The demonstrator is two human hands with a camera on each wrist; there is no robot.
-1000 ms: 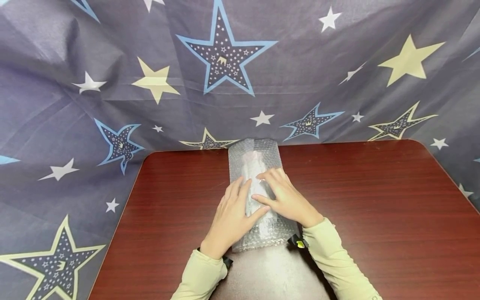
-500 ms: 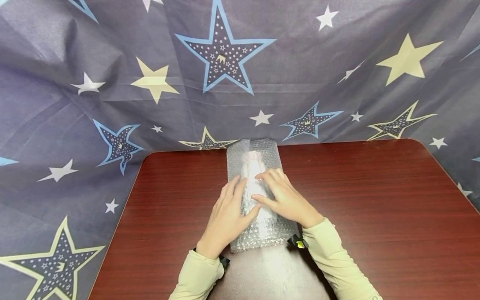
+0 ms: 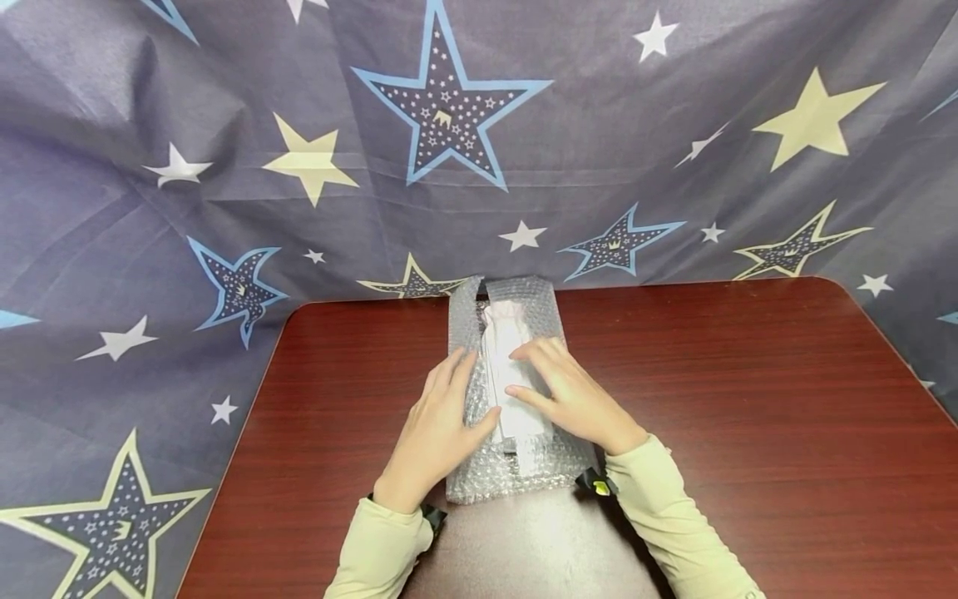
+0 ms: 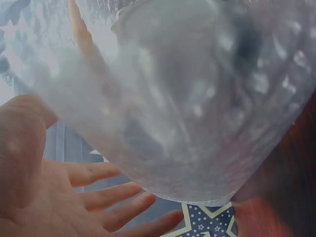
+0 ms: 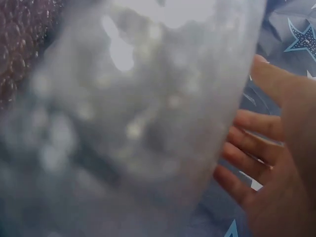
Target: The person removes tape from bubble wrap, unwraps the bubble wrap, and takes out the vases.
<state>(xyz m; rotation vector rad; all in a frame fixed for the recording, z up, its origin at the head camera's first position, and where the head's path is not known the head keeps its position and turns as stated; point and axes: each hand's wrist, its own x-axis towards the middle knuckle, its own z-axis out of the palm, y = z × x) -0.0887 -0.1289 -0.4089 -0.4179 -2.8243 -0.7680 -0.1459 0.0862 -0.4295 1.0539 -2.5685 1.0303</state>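
Observation:
A sheet of bubble wrap (image 3: pixel 467 487) lies on the table with its two sides folded inward. Between the folds shows a flat white thing (image 3: pixel 509 341) with a pinkish, gathered top, like a small pouch. My left hand (image 3: pixel 437 420) touches the left flap, its fingers spread and fairly straight; in the left wrist view the fingers (image 4: pixel 113 196) reach along the wrap's edge. My right hand (image 3: pixel 569 391) rests at the right flap over the white thing, thumb and fingers apart. In the right wrist view its fingers (image 5: pixel 252 145) meet the wrap's edge, and blurred plastic fills most of the picture.
The reddish-brown wooden table (image 3: pixel 748 416) extends to both sides, with a glossy reflection near the front. A dark cloth with stars (image 3: pixel 599 108) hangs right behind its back edge. A black strap with a yellow patch (image 3: pixel 599 482) sits at the right wrist.
My left hand has moved left, and the left flap has shifted with it. More of the white thing shows, plus a dark strip beside its top. My right hand has hardly moved.

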